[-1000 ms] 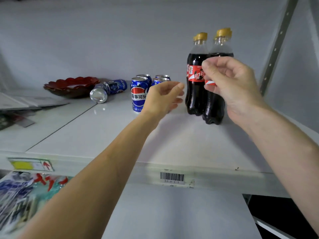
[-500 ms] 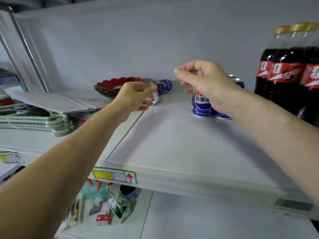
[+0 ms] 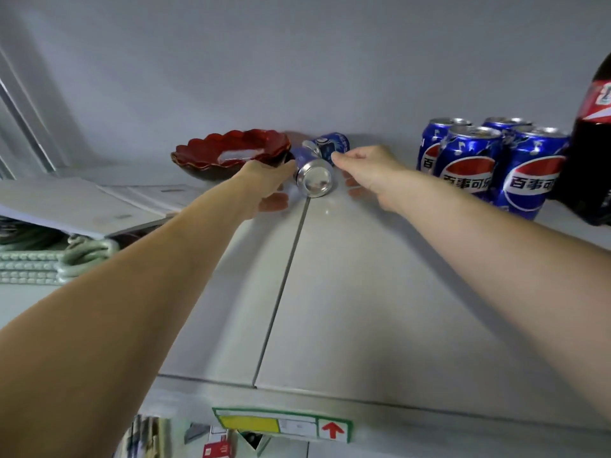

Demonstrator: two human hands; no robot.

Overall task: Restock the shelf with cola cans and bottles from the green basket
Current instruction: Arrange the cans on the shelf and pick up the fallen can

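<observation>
Two blue Pepsi cans lie on their sides at the back of the white shelf (image 3: pixel 347 292). The nearer can (image 3: pixel 314 176) points its silver bottom at me; the other can (image 3: pixel 332 145) lies just behind it. My left hand (image 3: pixel 264 183) is cupped against the nearer can's left side, fingers apart. My right hand (image 3: pixel 363 170) reaches in from the right, and its fingertips touch where the two cans meet. Neither hand has lifted a can. Several upright Pepsi cans (image 3: pixel 469 163) stand at the right, beside a dark cola bottle (image 3: pixel 588 153). The green basket is out of view.
A red scalloped bowl (image 3: pixel 231 153) sits just left of the lying cans, close to my left hand. Papers (image 3: pixel 82 203) and a coiled pale green cord (image 3: pixel 49 259) fill the shelf's left. A price label (image 3: pixel 281 424) marks the front edge.
My view has swung left, away from the bottles. Both hands have moved forward to the back of the shelf and now flank the nearer lying can.
</observation>
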